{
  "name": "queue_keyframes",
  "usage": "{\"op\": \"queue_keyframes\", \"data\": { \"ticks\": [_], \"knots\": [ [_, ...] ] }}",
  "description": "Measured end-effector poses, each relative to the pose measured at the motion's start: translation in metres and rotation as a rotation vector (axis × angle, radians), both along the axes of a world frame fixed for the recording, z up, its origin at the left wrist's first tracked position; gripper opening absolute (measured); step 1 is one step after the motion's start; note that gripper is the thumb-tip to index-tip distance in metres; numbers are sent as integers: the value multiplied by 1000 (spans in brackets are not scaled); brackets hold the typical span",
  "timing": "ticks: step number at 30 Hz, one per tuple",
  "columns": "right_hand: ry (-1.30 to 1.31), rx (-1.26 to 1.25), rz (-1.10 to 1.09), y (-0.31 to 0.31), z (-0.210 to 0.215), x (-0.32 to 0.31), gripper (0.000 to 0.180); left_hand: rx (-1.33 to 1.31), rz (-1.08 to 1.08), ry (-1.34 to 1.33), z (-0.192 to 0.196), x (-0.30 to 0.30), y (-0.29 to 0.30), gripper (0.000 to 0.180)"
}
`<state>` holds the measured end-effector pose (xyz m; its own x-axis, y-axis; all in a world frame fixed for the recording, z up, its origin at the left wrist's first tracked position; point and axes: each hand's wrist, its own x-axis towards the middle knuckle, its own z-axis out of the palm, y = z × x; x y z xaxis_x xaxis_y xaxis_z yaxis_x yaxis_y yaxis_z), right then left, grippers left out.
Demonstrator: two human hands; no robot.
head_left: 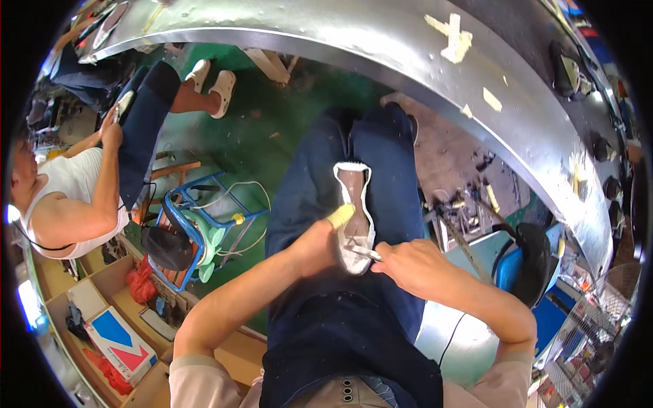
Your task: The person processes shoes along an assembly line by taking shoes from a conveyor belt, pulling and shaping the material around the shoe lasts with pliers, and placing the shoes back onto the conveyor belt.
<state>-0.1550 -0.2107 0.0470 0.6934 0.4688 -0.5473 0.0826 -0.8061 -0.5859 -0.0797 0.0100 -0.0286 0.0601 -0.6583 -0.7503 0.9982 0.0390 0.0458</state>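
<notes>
A white shoe upper on a last [353,187] lies on my lap, its underside up. A brown insole shows inside the ruffled white edge, and the near end is white. My left hand [318,246] grips its left side, with a yellow cover on the thumb pressed near the edge; the other fingers are hidden beneath. In my right hand [411,266] is a slim metal hand tool [362,251], whose tip touches the near end of the underside. Its exact kind is hidden by my closed fingers.
A metal-topped bench [381,34] curves across the far side. On the left sits a person [75,197] in a white top, holding a shoe. Nearby stand a blue-framed stool [228,216] and wooden bins [112,285] with a box. A wire basket [578,333] is at the right.
</notes>
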Motion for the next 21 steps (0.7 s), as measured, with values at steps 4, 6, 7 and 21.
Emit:
{"op": "queue_keyframes", "data": {
  "ticks": [4,6,7,21],
  "knots": [
    [-42,178,-60,-13,-1,-9,35,-16,4,80,0,7,-4,44],
    [-29,109,-74,-22,8,3,25,-68,55,96,-7,5,3,43],
    [-50,37,-46,-16,10,11,16,-128,84,114,-11,7,4,42],
    [-201,51,114,-21,-35,32,47,66,-38,-128,5,-4,-1,57]
  ]
}}
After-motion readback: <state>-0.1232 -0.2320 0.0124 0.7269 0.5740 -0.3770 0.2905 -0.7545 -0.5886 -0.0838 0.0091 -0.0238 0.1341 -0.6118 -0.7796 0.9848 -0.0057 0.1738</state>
